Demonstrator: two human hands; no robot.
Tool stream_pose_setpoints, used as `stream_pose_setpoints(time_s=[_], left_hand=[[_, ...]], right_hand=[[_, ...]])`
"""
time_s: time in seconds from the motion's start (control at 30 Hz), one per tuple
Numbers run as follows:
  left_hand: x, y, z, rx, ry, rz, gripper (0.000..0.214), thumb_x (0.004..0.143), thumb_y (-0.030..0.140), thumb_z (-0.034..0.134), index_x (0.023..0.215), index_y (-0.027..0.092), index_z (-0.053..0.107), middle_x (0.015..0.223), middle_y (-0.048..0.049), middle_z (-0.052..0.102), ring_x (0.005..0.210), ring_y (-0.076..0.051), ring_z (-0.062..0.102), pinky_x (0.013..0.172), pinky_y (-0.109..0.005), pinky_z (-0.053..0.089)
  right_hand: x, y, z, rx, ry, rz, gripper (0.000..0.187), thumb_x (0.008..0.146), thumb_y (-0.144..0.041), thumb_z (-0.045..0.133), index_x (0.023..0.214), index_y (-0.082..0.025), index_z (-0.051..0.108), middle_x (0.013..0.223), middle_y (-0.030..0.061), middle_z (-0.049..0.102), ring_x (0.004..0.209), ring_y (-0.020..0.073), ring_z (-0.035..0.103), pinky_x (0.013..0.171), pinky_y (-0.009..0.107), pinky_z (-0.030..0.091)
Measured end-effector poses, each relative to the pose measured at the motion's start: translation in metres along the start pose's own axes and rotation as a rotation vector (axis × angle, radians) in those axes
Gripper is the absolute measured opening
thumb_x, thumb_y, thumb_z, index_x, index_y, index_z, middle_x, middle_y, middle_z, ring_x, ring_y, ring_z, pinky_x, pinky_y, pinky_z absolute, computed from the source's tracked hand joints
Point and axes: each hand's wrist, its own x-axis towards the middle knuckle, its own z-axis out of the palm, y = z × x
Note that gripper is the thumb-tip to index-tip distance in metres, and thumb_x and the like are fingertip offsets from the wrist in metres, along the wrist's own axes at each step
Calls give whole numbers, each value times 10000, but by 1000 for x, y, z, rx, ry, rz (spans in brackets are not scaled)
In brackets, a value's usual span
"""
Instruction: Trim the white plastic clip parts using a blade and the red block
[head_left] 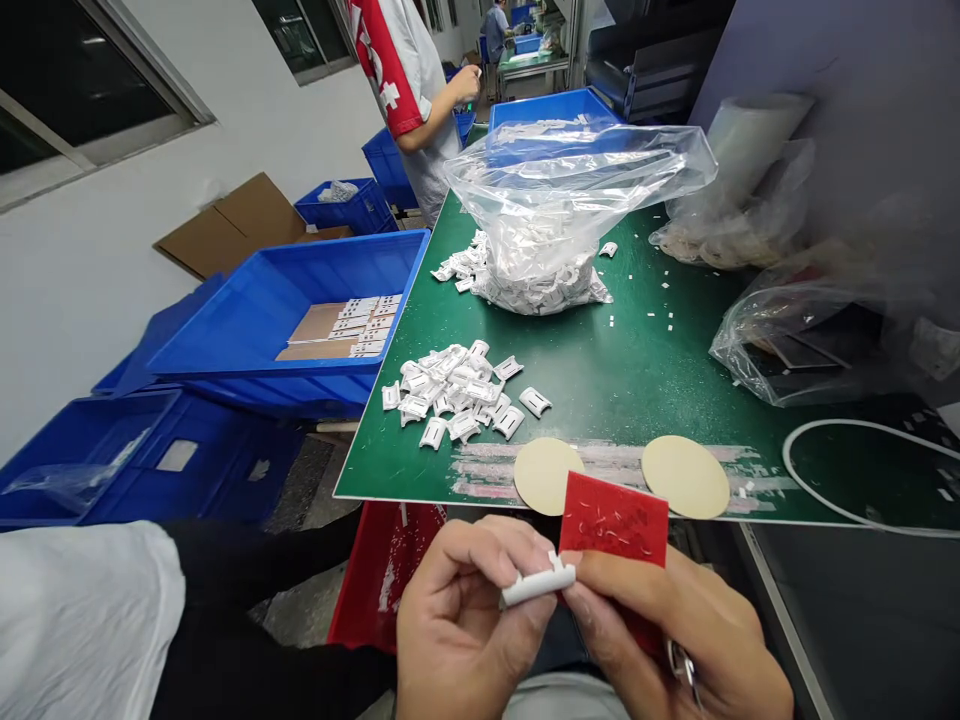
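Observation:
Just in front of the table edge, my left hand is closed on a small white plastic part, pinched between thumb and fingers. My right hand has its thumb and index finger at the right end of that part. A red sheet with white flecks stands up behind the right index finger, and more red shows beneath this hand. A shiny metal piece shows at the right fingers; its kind is unclear. Similar white parts lie in a loose pile on the green table.
A clear bag full of white parts stands farther back. Two cream discs lie along the front edge. Blue bins stand left, a red bin below. Plastic bags lie right. A co-worker stands behind.

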Motion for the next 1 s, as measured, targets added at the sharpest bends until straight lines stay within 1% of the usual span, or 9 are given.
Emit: stream_pose_setpoints(time_s=[0.23, 0.3, 0.37, 0.47, 0.57, 0.7, 0.8, 0.87, 1.0], left_hand=[[-1, 2, 0, 230, 35, 127, 252, 872, 51, 847, 973, 253, 736, 858, -2, 814, 823, -181, 808, 766, -283, 702], [-1, 0, 1, 363, 88, 274, 275, 850, -6, 828, 964, 233, 758, 873, -1, 824, 847, -183, 814, 792, -290, 707], [-2, -4, 2, 489, 206, 458, 341, 820, -66, 810, 994, 225, 780, 945, 9, 840, 911, -181, 819, 862, -303, 704], [-6, -7, 2, 645, 281, 604, 402, 791, -86, 825, 1049, 220, 798, 1082, 21, 858, 1004, -191, 830, 949, -317, 696], [-12, -3, -1, 731, 225, 613, 440, 779, -83, 852, 1096, 219, 809, 1157, 31, 868, 1070, -195, 839, 1005, -299, 691], [-20, 2, -3, 768, 191, 566, 429, 818, -40, 860, 1145, 234, 820, 1183, 15, 876, 1164, -216, 829, 1033, -294, 686], [-23, 0, 3, 765, 272, 538, 322, 901, 35, 836, 1124, 267, 829, 1144, 17, 883, 1181, -202, 822, 1000, -271, 693], [-24, -3, 7, 755, 323, 530, 251, 944, 83, 817, 1103, 276, 835, 1123, 12, 885, 1171, -196, 824, 990, -271, 694], [-26, -9, 8, 790, 336, 556, 210, 937, 77, 827, 1061, 246, 839, 1127, 7, 883, 1125, -182, 833, 971, -248, 689]], right_hand=[[-2, -1, -2, -10, -8, 23, 265, 963, -103, 743, 1177, -257, 720, 877, -17, 838, 673, 117, 790, 675, 185, 606], [-4, 0, -3, -31, -33, 94, 218, 1053, -268, 698, 1270, -281, 690, 992, 5, 860, 816, 144, 842, 772, 175, 638], [-7, 1, -4, -48, -68, 174, 331, 1126, -429, 575, 1414, -279, 638, 1234, 56, 848, 1078, 183, 848, 938, 187, 644], [-11, 2, -7, -40, -133, 210, 376, 1159, -379, 504, 1511, -281, 596, 1405, 63, 792, 1258, 172, 791, 1078, 184, 585], [-11, 2, -9, 13, -209, 148, 332, 1145, -247, 538, 1464, -275, 627, 1400, 61, 797, 1263, 157, 786, 1105, 185, 570], [-10, 3, -5, -87, -200, 51, 393, 1128, -275, 581, 1508, -190, 630, 1450, 149, 778, 1333, 254, 763, 1120, 279, 599], [-10, 6, 0, -178, -94, -27, 495, 1144, -434, 529, 1524, -141, 649, 1419, 194, 789, 1283, 313, 791, 1069, 332, 642], [-10, 6, 1, -187, -67, -67, 468, 1156, -406, 493, 1492, -140, 681, 1363, 187, 816, 1205, 302, 826, 1031, 328, 660], [-3, 1, -4, -204, -144, -80, 362, 1133, -283, 560, 1424, -134, 714, 1261, 158, 857, 1103, 270, 857, 988, 304, 670]])
